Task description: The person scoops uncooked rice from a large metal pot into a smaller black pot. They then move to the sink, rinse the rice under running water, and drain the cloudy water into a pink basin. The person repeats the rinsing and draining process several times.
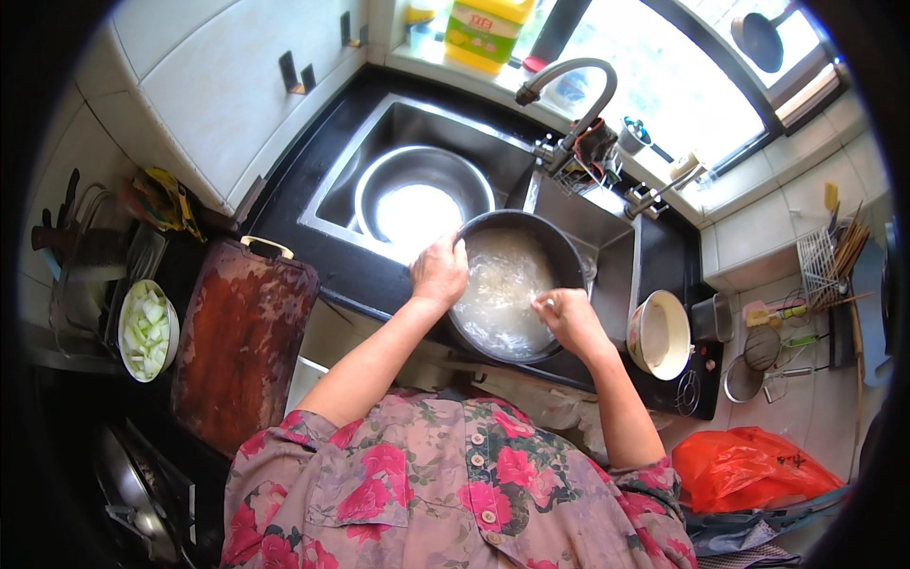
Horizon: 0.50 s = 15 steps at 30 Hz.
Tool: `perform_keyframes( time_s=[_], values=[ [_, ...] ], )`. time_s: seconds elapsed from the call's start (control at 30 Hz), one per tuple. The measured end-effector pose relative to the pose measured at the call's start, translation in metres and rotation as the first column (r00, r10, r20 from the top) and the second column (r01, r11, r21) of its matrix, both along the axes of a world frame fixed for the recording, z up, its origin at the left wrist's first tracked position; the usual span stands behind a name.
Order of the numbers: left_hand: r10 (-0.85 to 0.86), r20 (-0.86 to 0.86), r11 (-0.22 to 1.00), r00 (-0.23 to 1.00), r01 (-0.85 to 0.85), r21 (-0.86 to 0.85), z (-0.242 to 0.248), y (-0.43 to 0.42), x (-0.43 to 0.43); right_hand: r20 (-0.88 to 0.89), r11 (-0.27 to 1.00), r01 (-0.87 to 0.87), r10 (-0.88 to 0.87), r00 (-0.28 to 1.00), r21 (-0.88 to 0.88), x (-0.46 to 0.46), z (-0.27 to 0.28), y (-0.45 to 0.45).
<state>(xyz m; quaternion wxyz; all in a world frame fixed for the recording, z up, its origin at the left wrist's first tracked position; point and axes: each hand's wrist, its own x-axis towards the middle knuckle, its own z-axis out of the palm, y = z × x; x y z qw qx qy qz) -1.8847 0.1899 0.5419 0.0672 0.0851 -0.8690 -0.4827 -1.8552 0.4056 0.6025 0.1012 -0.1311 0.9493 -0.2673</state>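
A deep dark metal pot (572, 263) sits at the front of the counter, over the edge of the sink. Cloudy, rippling water (501, 295) fills much of it, with pale bits showing through that I cannot make out. My left hand (442, 269) grips the pot's left rim, thumb toward the inside. Over the right side of the water, my right hand (567, 318) has its fingers curled together; whether anything is pinched in them is hidden. Behind the pot, a wide stainless steel basin (370, 192) stands in the left bowl of the steel sink (405, 110).
A gooseneck faucet (604, 71) rises behind the sink. On the right stands an enamel pot (643, 327), with strainers (745, 377) beyond. At left are a cutting board (242, 341) and a bowl of chopped pale-green vegetable (146, 331). A red plastic bag (753, 469) lies lower right.
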Motion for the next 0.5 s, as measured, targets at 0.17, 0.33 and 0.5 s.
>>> perform_keyframes(
  time_s=[0.17,0.33,0.5],
  values=[
    [0.007,0.016,0.999,1.000,-0.008,0.034,-0.004,0.000,-0.002,0.330,0.974,0.042,0.036,0.943,-0.224,0.032,0.010,-0.009],
    [0.009,-0.002,0.999,1.000,-0.009,0.042,-0.006,0.001,-0.003,0.191,0.938,0.011,0.060,0.980,-0.348,0.023,-0.014,-0.056],
    [0.011,-0.014,0.999,1.000,-0.011,0.032,-0.004,0.000,-0.002,-0.172,0.936,-0.058,-0.003,0.985,-0.347,-0.021,-0.054,-0.057]
  ],
)
